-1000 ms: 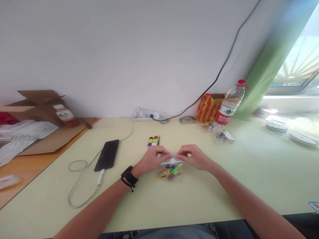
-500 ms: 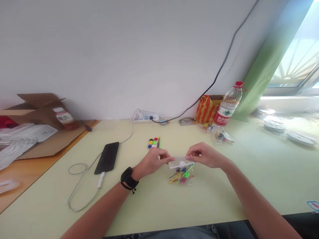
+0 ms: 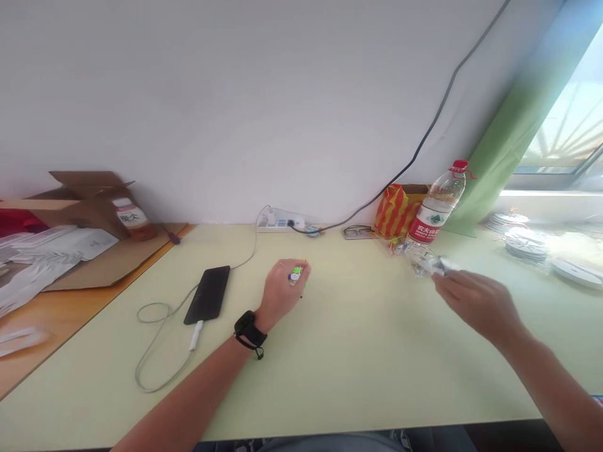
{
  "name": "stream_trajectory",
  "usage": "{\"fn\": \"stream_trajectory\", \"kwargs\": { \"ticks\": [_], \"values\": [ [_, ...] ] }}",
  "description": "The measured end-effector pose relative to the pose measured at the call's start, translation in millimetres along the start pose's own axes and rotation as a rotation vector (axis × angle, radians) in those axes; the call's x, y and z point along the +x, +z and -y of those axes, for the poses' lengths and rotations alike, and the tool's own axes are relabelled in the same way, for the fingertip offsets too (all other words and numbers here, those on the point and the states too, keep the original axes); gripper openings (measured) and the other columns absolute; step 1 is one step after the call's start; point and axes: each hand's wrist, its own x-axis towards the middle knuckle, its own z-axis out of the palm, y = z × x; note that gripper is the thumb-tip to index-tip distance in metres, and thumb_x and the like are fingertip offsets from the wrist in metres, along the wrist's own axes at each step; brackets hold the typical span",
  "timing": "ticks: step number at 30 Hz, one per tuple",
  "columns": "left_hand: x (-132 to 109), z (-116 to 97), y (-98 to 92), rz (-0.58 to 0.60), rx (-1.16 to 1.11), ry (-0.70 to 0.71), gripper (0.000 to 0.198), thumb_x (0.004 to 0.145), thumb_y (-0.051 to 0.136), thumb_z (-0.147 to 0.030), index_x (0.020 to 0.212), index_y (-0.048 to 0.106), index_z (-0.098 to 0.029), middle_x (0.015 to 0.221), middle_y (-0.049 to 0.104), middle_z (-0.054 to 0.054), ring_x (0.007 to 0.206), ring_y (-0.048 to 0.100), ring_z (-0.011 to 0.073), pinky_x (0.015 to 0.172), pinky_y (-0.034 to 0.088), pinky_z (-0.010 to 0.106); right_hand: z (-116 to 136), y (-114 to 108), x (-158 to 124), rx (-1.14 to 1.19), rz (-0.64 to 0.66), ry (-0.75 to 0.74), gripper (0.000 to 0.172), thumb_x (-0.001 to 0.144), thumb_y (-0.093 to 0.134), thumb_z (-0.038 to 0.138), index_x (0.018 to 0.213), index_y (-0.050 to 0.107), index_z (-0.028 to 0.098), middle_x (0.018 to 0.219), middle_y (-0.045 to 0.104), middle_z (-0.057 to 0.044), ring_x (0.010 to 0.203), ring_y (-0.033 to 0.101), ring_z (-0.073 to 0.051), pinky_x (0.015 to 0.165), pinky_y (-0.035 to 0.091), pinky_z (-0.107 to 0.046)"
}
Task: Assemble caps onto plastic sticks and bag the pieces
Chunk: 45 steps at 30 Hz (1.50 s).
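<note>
Well to the left of the phone (image 3: 207, 295), we saw an open cardboard box (image 3: 87, 181) and white packages (image 3: 89, 243) above an orange-brown wooden surface (image 3: 51, 328). Also left of the phone, and farther back, stood a white-capped drink bottle (image 3: 137, 225); we made out large dark characters on its pale label, too blurred to read. The phone lay dark-screened on a pale yellow-green tabletop (image 3: 348, 383), a light cable (image 3: 195, 336) plugged in and looping at its left. Behind it all rose a plain greyish wall (image 3: 282, 100).

Right of the phone, the left hand (image 3: 280, 292), with a black watch (image 3: 249, 328) at the wrist, curled around small coloured parts (image 3: 296, 274), green, blue and white among them; we could not tell whether its bent fingers gripped any. Beyond, rightward of the phone, we saw a power strip (image 3: 280, 221), eyeglasses (image 3: 358, 232) and a red-and-yellow striped bag (image 3: 391, 210).

Well right of the phone stood a large red-capped water bottle (image 3: 431, 216); under big Chinese characters on its red label we read "NONGFU SPRING". Near its foot, the right hand (image 3: 478, 307) pinched a blurred clear packet (image 3: 443, 265) at its fingertips. Farthest right of the phone were a green curtain (image 3: 502, 144), stacked white discs (image 3: 526, 243) and a bright window (image 3: 565, 125).
</note>
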Motion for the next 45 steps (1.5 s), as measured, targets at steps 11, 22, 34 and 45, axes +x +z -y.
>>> {"fn": "stream_trajectory", "kwargs": {
  "ticks": [11, 22, 34, 45],
  "values": [
    [3.8, 44.4, 22.5, 0.255, 0.326, -0.151, 0.052, 0.094, 0.060, -0.053, 0.140, 0.062, -0.028, 0.161, 0.043, 0.011, 0.152, 0.030, 0.0392, 0.120, 0.028, 0.058, -12.3, 42.5, -43.7, -0.184, 0.147, -0.043, 0.046, 0.104, 0.042, 0.045, 0.085, 0.077, 0.022, 0.080, 0.076, -0.007, 0.068, 0.070, -0.022, 0.059, 0.043, -0.031],
    [-13.6, -6.8, 41.2, 0.618, 0.170, 0.187, 0.062, 0.095, 0.056, -0.061, 0.151, 0.051, -0.036, 0.166, 0.036, 0.005, 0.155, 0.026, 0.0388, 0.125, 0.022, 0.060, 101.7, 68.9, 46.7, 0.444, 0.541, -0.052, 0.057, 0.103, 0.043, 0.052, 0.151, 0.049, 0.023, 0.151, 0.054, -0.013, 0.143, 0.045, -0.031, 0.114, 0.043, -0.046],
    [-1.2, 17.4, 20.6, 0.528, -0.086, 0.139, 0.044, 0.100, 0.055, -0.035, 0.143, 0.059, -0.026, 0.151, 0.056, 0.008, 0.140, 0.052, 0.0270, 0.120, 0.040, 0.045, 132.1, 113.4, 62.2, 0.665, 0.463, 0.012, 0.056, 0.104, 0.044, 0.052, 0.153, 0.045, 0.027, 0.154, 0.052, -0.011, 0.147, 0.039, -0.030, 0.121, 0.032, -0.052],
    [-3.0, 25.4, 28.2, 0.331, -0.004, 0.096, 0.038, 0.092, 0.043, -0.007, 0.098, 0.076, -0.024, 0.124, 0.073, 0.006, 0.121, 0.063, 0.0245, 0.107, 0.050, 0.047, 115.2, 100.6, 65.0, 0.778, 0.380, 0.033, 0.009, 0.095, 0.065, 0.028, 0.094, 0.073, 0.026, 0.105, 0.071, -0.007, 0.104, 0.063, -0.024, 0.094, 0.053, -0.042]
  ]
}}
